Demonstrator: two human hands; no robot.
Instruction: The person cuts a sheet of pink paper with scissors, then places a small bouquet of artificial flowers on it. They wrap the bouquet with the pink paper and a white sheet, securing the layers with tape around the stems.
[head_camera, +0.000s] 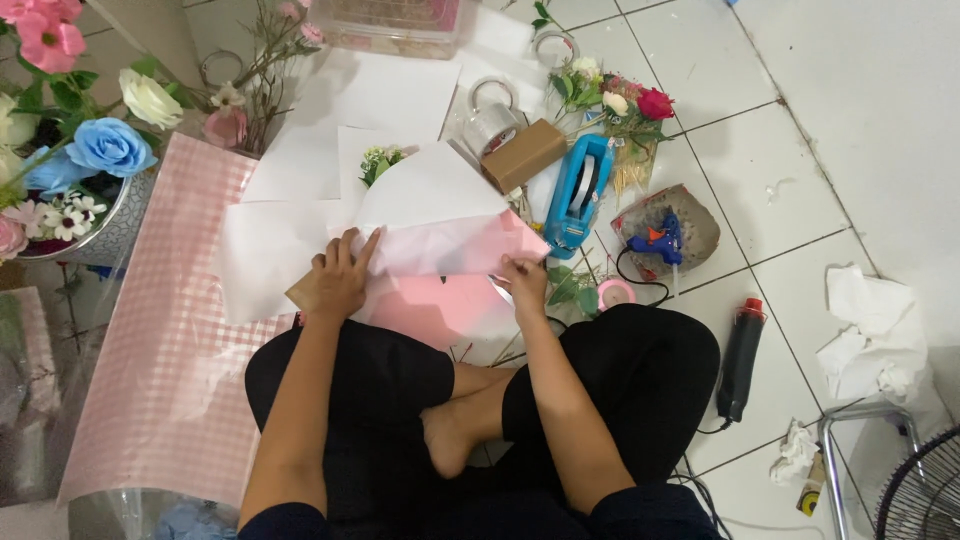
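I sit cross-legged on a white tiled floor. My left hand (342, 275) presses flat on a sheet of white wrapping paper (440, 190) that is folded over a pink sheet (450, 305). My right hand (522, 280) pinches the pink-and-white paper's right edge, close to a small metallic tool whose shape I cannot make out. A small bunch of white flowers with green leaves (378, 162) pokes out from behind the white paper.
A pink checked wrapping sheet (170, 350) lies at left beside a bucket of artificial flowers (75, 150). A blue tape dispenser (580, 195), brown box (524, 155), tape rolls (492, 115), blue glue gun (655, 240), black heat gun (742, 360), crumpled tissue (868, 335) and a fan (915, 490) surround me.
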